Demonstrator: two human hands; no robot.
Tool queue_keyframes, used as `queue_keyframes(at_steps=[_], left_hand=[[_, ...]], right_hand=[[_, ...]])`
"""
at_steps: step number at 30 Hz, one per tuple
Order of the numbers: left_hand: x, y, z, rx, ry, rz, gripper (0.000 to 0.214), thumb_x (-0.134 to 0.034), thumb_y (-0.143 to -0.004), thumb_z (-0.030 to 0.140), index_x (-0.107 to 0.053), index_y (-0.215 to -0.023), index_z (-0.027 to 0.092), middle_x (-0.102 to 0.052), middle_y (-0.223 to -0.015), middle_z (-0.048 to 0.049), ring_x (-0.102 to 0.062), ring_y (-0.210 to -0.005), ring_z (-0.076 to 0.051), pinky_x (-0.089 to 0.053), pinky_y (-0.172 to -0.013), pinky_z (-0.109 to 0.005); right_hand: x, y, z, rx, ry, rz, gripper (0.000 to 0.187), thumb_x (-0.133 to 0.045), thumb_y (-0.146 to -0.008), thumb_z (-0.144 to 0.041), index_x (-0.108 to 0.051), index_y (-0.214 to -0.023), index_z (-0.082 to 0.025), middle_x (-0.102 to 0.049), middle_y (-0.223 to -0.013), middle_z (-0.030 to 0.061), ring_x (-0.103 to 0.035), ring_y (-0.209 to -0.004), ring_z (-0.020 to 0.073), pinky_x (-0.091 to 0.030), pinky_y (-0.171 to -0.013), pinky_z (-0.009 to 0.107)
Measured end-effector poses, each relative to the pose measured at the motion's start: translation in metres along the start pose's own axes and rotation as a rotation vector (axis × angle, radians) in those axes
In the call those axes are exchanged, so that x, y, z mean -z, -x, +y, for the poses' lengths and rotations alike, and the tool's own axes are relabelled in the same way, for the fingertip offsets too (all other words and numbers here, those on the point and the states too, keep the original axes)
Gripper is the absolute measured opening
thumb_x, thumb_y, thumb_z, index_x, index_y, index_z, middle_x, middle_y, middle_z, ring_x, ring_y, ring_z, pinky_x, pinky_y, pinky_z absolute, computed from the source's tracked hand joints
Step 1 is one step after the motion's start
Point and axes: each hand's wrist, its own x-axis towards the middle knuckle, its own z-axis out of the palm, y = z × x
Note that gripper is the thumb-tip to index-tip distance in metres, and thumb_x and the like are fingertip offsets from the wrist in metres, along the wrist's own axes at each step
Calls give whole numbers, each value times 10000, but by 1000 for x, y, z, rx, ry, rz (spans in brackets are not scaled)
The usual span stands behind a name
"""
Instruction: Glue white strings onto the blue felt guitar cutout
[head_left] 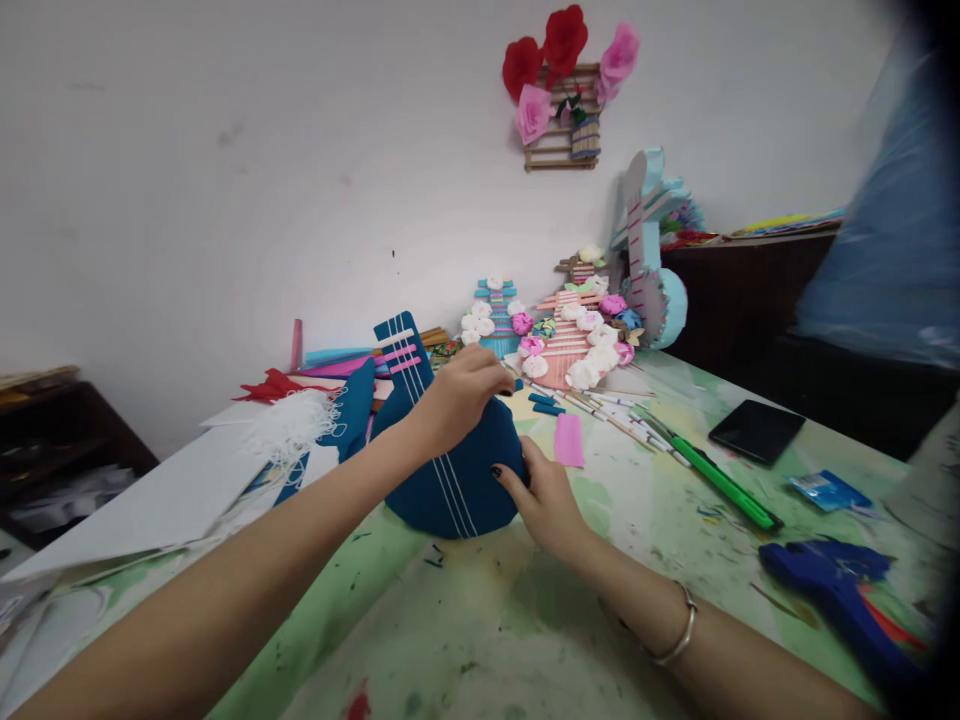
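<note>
A dark blue paper guitar (480, 497) with white strings and white and pink bars on its neck is held tilted up on the table. My right hand (553, 505) grips the lower right edge of its body, thumb on the front and fingers behind. Above the body's upper edge, my left hand (466, 398) is closed in a pinch. A small blue paper strip (518, 385) shows at its fingertips, which partly hide it. Similar blue strips (546, 404) and a pink paper piece (568, 440) lie just beyond.
A green cutter (724, 480), black phone (757, 431), blue packet (829, 490) and blue glue gun (832, 590) lie at right. Decorated paper guitars (566, 340) stand against the wall. White string (289, 430) and white board (172, 490) are at left.
</note>
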Motion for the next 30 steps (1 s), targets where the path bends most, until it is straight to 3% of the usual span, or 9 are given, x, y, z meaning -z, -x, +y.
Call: queue_keyframes(at_steps=[5, 9, 13, 16, 18, 24, 27, 30], left_hand=[[23, -10, -6, 429, 276, 313, 151, -559, -805, 115, -696, -757, 158, -701, -759, -33, -643, -726, -141, -503, -682, -259], [39, -17, -17, 680, 667, 567, 43, -678, -732, 164, -706, -753, 140, -700, -717, -35, -651, -684, -133, -528, -659, -258], [53, -16, -30, 812, 1028, 688, 54, -711, -708, 148, -672, -739, 169, -693, -792, -19, -638, -696, -104, -527, -631, -221], [58, -12, -33, 793, 1072, 742, 97, -735, -675, 141, -660, -707, 193, -678, -767, 12, -623, -685, -88, -523, -636, -211], [58, -9, -30, 753, 962, 661, 96, -751, -642, 145, -672, -676, 186, -672, -703, 10, -618, -657, -98, -519, -625, -223], [51, -10, -15, 447, 396, -16, 88, -708, -650, 125, -755, -674, 197, -701, -665, -28, -632, -616, -148, -500, -605, -269], [48, -10, -17, 320, 281, -172, 144, -668, -681, 119, -760, -694, 230, -705, -678, -18, -638, -654, -153, -492, -629, -274], [45, -7, -22, 289, 221, -196, 148, -648, -712, 138, -759, -725, 235, -706, -701, -21, -631, -664, -151, -478, -624, -272]], right_hand=[[1, 0, 1, -14, -29, -8, 121, -495, -877, -295, -523, -959, -211, -626, -724, 27, -553, -639, 199, -364, -565, 278], [1, -1, 0, -35, -38, -26, 167, -478, -881, -294, -525, -1005, -192, -647, -791, 64, -573, -706, 225, -386, -609, 302], [1, -1, 0, -37, -27, -24, 157, -476, -880, -302, -525, -980, -192, -638, -777, 62, -562, -688, 222, -387, -604, 303], [1, 0, -1, -16, -15, -11, 127, -480, -876, -295, -521, -954, -204, -622, -734, 43, -549, -652, 211, -373, -572, 289], [1, 0, -2, -2, 2, -11, 108, -479, -875, -292, -517, -933, -210, -601, -693, 28, -532, -613, 201, -355, -548, 280], [2, 1, -4, -3, 36, -42, 110, -472, -871, -294, -500, -933, -208, -540, -619, -2, -463, -504, 171, -299, -500, 267], [2, 2, -4, -4, 41, -33, 116, -466, -874, -314, -495, -920, -211, -526, -624, 1, -466, -517, 174, -298, -504, 268], [2, 1, -4, -7, 41, -37, 146, -450, -883, -330, -496, -945, -206, -521, -632, 5, -469, -529, 180, -303, -511, 272]])
